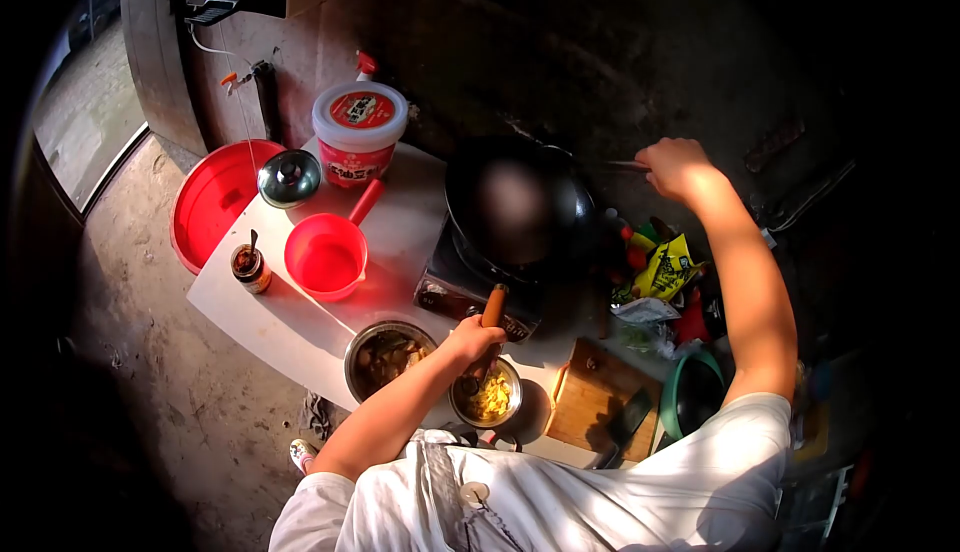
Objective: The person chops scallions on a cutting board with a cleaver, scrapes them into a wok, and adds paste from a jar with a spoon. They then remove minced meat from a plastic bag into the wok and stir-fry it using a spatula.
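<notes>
A black wok (pixel 580 202) sits on a portable stove (pixel 450 297). My left hand (pixel 474 342) is closed round the wok's wooden handle (pixel 495 307) on the near side. Over the far right of the wok, my right hand (pixel 684 168) grips the thin handle of a long cooking utensil (pixel 615 165). Its working end reaches toward the wok and is lost in the dark. Inside the wok is a pale blur that I cannot make out. Close to my left hand stand a metal bowl of yellow egg pieces (pixel 492 394) and a bowl of brown food pieces (pixel 388 357).
On the white table (pixel 270 342) are a red dipper (pixel 326 257), a sauce jar (pixel 250 268), a lidded tub (pixel 358 132) and a pot lid (pixel 289 178). Right of the stove lie food packets (pixel 665 270), a wooden cutting board (pixel 590 397) and a green basin (pixel 692 392).
</notes>
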A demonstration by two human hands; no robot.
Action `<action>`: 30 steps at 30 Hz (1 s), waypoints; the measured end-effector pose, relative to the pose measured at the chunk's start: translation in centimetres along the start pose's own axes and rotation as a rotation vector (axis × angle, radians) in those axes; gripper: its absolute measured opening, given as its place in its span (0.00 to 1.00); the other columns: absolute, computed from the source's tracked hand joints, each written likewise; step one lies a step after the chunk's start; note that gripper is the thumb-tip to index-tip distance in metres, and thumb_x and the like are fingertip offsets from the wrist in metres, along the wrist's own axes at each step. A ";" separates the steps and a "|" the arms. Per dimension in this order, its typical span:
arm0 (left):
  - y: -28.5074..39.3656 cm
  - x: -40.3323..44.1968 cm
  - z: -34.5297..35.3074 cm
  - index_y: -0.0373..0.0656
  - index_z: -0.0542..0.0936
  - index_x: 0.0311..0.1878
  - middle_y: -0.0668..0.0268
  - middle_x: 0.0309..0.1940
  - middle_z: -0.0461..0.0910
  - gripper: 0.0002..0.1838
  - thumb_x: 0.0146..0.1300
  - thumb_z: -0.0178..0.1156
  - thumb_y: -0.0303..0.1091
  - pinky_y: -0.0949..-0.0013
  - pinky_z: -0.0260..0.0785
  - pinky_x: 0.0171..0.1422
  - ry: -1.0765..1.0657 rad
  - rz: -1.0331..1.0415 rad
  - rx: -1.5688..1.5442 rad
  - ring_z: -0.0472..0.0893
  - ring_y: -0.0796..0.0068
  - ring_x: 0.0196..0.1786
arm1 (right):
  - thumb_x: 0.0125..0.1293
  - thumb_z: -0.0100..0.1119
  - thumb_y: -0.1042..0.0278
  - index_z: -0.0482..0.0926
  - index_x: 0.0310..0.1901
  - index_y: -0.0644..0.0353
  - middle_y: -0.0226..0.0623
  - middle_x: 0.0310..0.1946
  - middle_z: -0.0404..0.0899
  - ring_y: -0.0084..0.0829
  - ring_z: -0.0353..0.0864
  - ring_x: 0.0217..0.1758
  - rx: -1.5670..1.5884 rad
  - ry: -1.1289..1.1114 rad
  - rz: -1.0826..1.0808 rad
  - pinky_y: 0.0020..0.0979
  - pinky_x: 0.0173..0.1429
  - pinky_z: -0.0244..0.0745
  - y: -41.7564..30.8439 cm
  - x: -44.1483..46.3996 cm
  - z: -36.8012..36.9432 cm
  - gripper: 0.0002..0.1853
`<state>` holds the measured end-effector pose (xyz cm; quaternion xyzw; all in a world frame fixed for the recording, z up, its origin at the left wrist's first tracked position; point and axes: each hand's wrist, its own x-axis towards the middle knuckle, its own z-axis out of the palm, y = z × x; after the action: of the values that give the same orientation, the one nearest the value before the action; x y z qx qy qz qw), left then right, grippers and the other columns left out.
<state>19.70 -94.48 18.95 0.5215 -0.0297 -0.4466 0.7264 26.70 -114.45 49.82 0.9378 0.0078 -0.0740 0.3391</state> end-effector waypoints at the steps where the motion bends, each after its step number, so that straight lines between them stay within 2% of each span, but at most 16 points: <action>1: 0.4 -0.4 0.1 0.37 0.67 0.32 0.63 0.13 0.70 0.09 0.49 0.56 0.28 0.71 0.62 0.15 0.014 -0.018 0.007 0.71 0.73 0.12 | 0.51 0.55 0.70 0.79 0.35 0.54 0.38 0.33 0.79 0.38 0.78 0.40 0.000 0.000 -0.001 0.35 0.42 0.73 -0.2 1.3 0.4 0.09; 4: 0.9 -0.9 0.2 0.37 0.67 0.32 0.63 0.14 0.70 0.09 0.49 0.56 0.28 0.71 0.62 0.15 0.022 -0.029 0.001 0.70 0.73 0.12 | 0.49 0.55 0.73 0.81 0.30 0.55 0.37 0.33 0.80 0.35 0.80 0.38 -0.192 -0.013 -0.113 0.34 0.38 0.74 -2.3 4.8 1.7 0.07; 10: 0.7 0.0 0.1 0.36 0.67 0.31 0.62 0.14 0.69 0.08 0.49 0.55 0.26 0.71 0.63 0.16 -0.032 0.012 -0.157 0.70 0.72 0.12 | 0.50 0.53 0.73 0.81 0.31 0.55 0.37 0.33 0.80 0.34 0.80 0.39 -0.248 -0.013 -0.202 0.32 0.39 0.74 -6.3 6.3 2.8 0.08; 12: 0.8 -0.2 0.1 0.37 0.68 0.30 0.62 0.15 0.69 0.07 0.49 0.55 0.26 0.71 0.63 0.16 -0.031 -0.004 -0.132 0.70 0.72 0.12 | 0.44 0.56 0.75 0.80 0.27 0.57 0.39 0.30 0.80 0.36 0.80 0.36 -0.214 -0.024 -0.195 0.33 0.37 0.74 -6.9 5.5 2.6 0.06; 13: 1.1 -0.5 0.3 0.39 0.68 0.33 0.65 0.16 0.68 0.08 0.50 0.55 0.27 0.72 0.64 0.17 -0.037 -0.026 -0.118 0.68 0.74 0.13 | 0.44 0.56 0.75 0.80 0.27 0.57 0.39 0.30 0.80 0.36 0.80 0.36 -0.215 -0.024 -0.197 0.33 0.37 0.74 -6.8 5.1 2.8 0.06; 16: 0.7 -0.1 0.3 0.39 0.68 0.33 0.64 0.16 0.68 0.08 0.50 0.55 0.27 0.72 0.64 0.17 -0.026 -0.008 -0.101 0.69 0.74 0.13 | 0.49 0.54 0.73 0.81 0.29 0.56 0.37 0.32 0.80 0.34 0.80 0.38 -0.244 -0.088 -0.221 0.31 0.37 0.75 -5.4 2.8 3.7 0.06; 21: 0.3 -0.3 0.3 0.38 0.68 0.31 0.63 0.15 0.69 0.07 0.50 0.55 0.27 0.71 0.63 0.17 -0.025 -0.011 -0.107 0.69 0.73 0.13 | 0.46 0.55 0.73 0.78 0.28 0.56 0.38 0.25 0.79 0.36 0.80 0.32 -0.148 0.072 -0.293 0.33 0.35 0.74 -4.4 -2.6 3.0 0.06; 25: 0.2 0.0 0.3 0.37 0.67 0.30 0.63 0.14 0.69 0.07 0.50 0.55 0.27 0.71 0.62 0.15 0.015 -0.015 -0.071 0.69 0.72 0.12 | 0.46 0.54 0.73 0.77 0.28 0.55 0.37 0.22 0.78 0.36 0.80 0.29 -0.149 0.153 -0.223 0.33 0.32 0.74 -1.9 -3.4 2.0 0.06; 26: 0.1 0.1 0.3 0.37 0.67 0.30 0.63 0.14 0.69 0.07 0.50 0.55 0.27 0.71 0.62 0.15 0.013 -0.015 -0.076 0.69 0.72 0.12 | 0.48 0.52 0.72 0.75 0.26 0.57 0.42 0.18 0.76 0.41 0.77 0.24 -0.077 0.253 -0.241 0.37 0.28 0.71 -1.5 -4.1 1.3 0.03; 29: -0.3 0.5 0.0 0.37 0.68 0.32 0.64 0.15 0.68 0.07 0.50 0.54 0.27 0.71 0.62 0.15 -0.011 -0.012 -0.074 0.69 0.73 0.12 | 0.47 0.53 0.71 0.75 0.25 0.56 0.40 0.17 0.75 0.39 0.77 0.23 -0.139 0.173 -0.213 0.36 0.26 0.71 -2.0 -5.4 -0.7 0.02; 30: -0.4 0.5 0.0 0.37 0.69 0.34 0.65 0.16 0.68 0.08 0.51 0.54 0.27 0.71 0.64 0.17 -0.018 -0.013 -0.072 0.69 0.73 0.13 | 0.46 0.53 0.71 0.74 0.24 0.56 0.39 0.16 0.75 0.38 0.77 0.23 -0.164 0.194 -0.285 0.35 0.26 0.70 -2.4 -5.5 -0.4 0.02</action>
<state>19.77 -94.83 18.39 0.4914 -0.0167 -0.4566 0.7415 21.18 -112.16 49.41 0.8991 0.1791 -0.0296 0.3983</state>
